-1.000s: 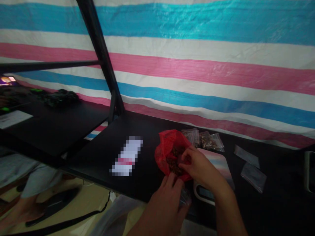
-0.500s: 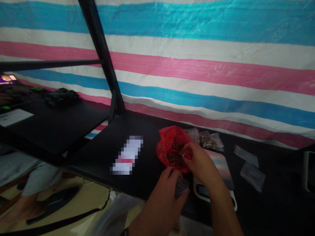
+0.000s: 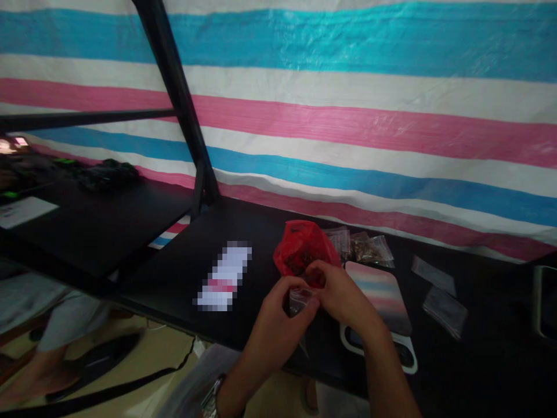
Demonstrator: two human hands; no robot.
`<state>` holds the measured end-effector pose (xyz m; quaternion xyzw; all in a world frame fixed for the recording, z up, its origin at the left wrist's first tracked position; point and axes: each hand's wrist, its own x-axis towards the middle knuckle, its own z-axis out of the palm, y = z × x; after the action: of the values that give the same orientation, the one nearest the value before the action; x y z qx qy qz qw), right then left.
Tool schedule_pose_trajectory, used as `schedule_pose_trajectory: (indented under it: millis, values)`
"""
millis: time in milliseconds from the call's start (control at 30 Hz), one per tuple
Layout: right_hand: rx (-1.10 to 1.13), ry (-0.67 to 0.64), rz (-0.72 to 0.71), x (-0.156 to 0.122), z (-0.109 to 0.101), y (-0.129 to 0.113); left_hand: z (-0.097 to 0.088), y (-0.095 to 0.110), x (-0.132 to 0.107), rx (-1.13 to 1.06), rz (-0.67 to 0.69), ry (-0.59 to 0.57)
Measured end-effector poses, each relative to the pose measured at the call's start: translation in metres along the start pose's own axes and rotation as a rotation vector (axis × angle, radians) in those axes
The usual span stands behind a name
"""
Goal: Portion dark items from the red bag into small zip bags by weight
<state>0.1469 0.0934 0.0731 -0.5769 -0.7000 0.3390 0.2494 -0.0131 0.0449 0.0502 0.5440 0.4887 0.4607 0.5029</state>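
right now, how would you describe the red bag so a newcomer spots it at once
Below the striped sheet, look on the black table, just beyond the left hand and right hand. The red bag sits there, mouth open, left of the scale, with brownish bits inside. Unlike the clear bags to its right, it is red.

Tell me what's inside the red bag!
Small brownish bits are in the red bag. Whatever is under them is covered, and the right hand hides part of the bag's near side.
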Motion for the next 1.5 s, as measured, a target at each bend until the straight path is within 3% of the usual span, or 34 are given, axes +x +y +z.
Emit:
schedule_pose_trajectory:
  millis: [200,367,600,700,900,1033,1167,1300,1400,1500]
  values:
    - [-0.215,0.284,0.007,0.007,0.002,0.004,-0.007,-0.002,0.004,-0.034,-0.017,0.076]
    - [-0.227,0.173,-0.001,0.010,0.011,-0.002,-0.009,-0.001,0.011,-0.227,-0.040,0.084]
    - [-0.063,0.097,-0.011,0.008,0.017,-0.003,-0.012,-0.005,0.021,-0.588,-0.060,0.200]
    - [0.010,0.098,0.021,0.007,0.012,-0.001,-0.019,-0.004,0.023,-0.548,-0.052,0.212]
    - [0.180,0.076,0.063,0.006,-0.001,0.003,-0.036,0.010,0.019,-0.267,-0.003,0.172]
    - [0.042,0.198,0.097,0.010,0.006,0.003,-0.037,0.012,0.019,-0.227,0.011,0.205]
    - [-0.189,0.215,0.069,0.013,0.020,-0.006,-0.031,0.004,0.023,-0.270,0.001,0.198]
    - [-0.320,0.165,0.039,0.012,0.025,-0.021,-0.025,-0.004,0.027,-0.460,-0.055,0.195]
    - [-0.302,0.118,0.029,0.012,0.027,-0.025,-0.021,-0.005,0.030,-0.585,-0.076,0.238]
    - [-0.140,0.101,0.034,0.013,0.028,-0.021,-0.021,-0.002,0.032,-0.653,-0.095,0.278]
